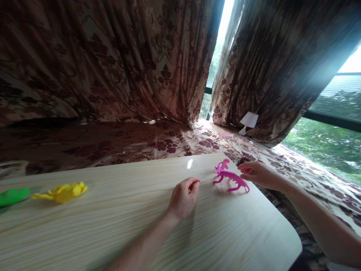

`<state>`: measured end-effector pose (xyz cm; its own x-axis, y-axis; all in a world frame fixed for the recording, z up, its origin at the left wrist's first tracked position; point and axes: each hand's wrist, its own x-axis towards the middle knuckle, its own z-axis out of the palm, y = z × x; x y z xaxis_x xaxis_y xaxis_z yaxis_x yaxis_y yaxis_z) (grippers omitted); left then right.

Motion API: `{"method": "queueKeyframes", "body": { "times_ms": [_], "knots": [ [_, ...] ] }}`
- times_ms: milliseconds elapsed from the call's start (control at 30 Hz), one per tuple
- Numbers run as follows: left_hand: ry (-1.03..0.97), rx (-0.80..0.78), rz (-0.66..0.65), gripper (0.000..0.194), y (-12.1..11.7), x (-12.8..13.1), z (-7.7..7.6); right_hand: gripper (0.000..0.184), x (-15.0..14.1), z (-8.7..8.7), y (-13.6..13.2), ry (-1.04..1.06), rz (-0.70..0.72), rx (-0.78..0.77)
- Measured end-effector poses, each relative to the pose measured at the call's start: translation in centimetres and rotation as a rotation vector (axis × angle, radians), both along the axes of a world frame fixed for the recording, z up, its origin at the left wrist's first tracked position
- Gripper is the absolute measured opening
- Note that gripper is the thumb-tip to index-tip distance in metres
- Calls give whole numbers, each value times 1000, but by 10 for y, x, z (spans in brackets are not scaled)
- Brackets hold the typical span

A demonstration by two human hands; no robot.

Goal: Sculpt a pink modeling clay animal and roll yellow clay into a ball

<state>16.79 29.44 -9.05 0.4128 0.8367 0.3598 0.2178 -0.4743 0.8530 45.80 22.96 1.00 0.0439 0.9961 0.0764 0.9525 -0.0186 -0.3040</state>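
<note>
A pink toy dinosaur [229, 176] stands on a pale wooden table [141, 222] near its far right corner. My right hand [258, 174] reaches in from the right, its fingertips pinched at the toy's back end. My left hand [184, 197] rests on the table just left of the toy, fingers curled loosely with thumb and forefinger together; nothing shows in them. A yellow toy [63, 192] and a green toy [12, 197] lie at the table's far left.
A floral cloth [175, 141] covers the ledge behind the table, with heavy patterned curtains [113, 60] hanging above. A small white lamp [248, 122] stands on the ledge at the right. Window [335, 124] with greenery at far right.
</note>
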Motion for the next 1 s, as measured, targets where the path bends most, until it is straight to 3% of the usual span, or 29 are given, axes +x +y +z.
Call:
{"method": "queueKeyframes", "body": {
  "times_ms": [133,267,400,500,667,867,1000],
  "knots": [
    [14,45,6,25,0,-2,0,32,12,-9,-10,61,-38,-13],
    [48,213,11,23,-13,-1,21,38,27,-29,-32,142,-119,-30],
    [164,582,-64,29,-29,28,53,36,33,-59,-46,233,-176,-41],
    [279,702,-83,29,-28,62,61,34,33,-74,-47,275,-220,7],
    [378,743,-89,19,-8,95,53,30,31,-78,-45,367,-245,82],
    [338,685,-46,17,4,98,55,38,22,-73,-50,640,-281,85],
    [324,658,-21,19,3,98,62,38,12,-74,-51,965,-355,98]
  ]
}}
